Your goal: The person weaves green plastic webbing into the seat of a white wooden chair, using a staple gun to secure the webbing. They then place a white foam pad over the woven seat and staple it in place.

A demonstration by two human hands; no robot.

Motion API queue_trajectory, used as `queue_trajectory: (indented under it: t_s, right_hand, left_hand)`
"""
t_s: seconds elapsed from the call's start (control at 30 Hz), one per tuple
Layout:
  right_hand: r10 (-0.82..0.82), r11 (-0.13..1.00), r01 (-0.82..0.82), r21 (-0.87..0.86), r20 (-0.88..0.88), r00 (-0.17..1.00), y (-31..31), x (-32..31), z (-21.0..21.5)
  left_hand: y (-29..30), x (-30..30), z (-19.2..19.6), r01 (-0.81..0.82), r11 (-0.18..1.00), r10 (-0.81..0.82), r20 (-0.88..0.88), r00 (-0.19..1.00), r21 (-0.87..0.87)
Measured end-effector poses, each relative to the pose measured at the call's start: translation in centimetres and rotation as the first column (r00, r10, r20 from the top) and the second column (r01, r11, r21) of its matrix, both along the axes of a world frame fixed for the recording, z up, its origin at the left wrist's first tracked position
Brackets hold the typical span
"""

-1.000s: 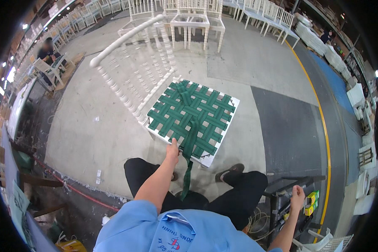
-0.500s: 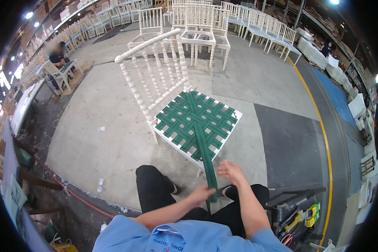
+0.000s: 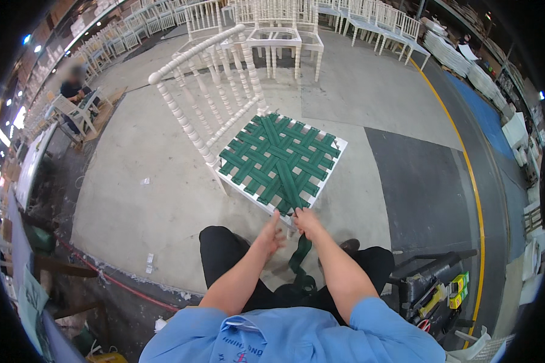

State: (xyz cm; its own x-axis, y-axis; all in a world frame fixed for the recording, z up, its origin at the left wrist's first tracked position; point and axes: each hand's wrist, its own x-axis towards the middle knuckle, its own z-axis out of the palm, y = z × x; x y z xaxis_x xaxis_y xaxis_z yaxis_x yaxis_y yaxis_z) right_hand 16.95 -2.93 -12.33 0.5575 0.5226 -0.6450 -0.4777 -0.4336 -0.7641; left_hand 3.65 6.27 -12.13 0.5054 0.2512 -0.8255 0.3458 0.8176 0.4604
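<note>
Concrete workshop floor, white chairs [image 3: 272,30] stacked behind. Straight ahead stands a chair [image 3: 224,121] with a green webbed seat [image 3: 278,158]. Right hand [image 3: 306,222] pinches the strap [image 3: 299,254] at the seat's near edge; strap runs away from the person. Left hand [image 3: 271,237] hovers beside, fingers loosely spread.

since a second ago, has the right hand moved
Yes. The right hand was low on the right by the tool cart; it has come up and leftward to the front edge of the chair seat, pinching the green strap.
</note>
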Motion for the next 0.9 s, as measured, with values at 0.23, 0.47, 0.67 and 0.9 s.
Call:
queue_trajectory:
  t_s: [0.23,0.47,0.67,0.9]
  right_hand:
    - [-0.001,0.986,0.044,-0.161,0.257,0.966,-4.6,-5.8,-0.5]
    - [0.021,0.994,0.021,-0.111,0.363,0.932,-8.9,-9.4,0.1]
    - [0.075,0.974,0.018,-0.227,0.392,0.917,-8.9,-10.1,-2.3]
    - [0.159,0.962,-0.024,-0.271,0.486,0.859,-8.8,-9.4,-4.7]
  left_hand:
    - [1.9,10.0,-2.1,-0.58,0.74,0.646,-0.121,0.753,0.341]
    - [2.2,10.5,-2.6,-0.694,0.67,0.726,-0.039,0.686,0.262]
    - [1.9,10.7,-0.5,-0.692,0.687,0.725,-0.132,0.677,0.222]
    - [2.3,10.7,-2.6,-0.691,0.695,0.716,-0.111,0.689,0.199]
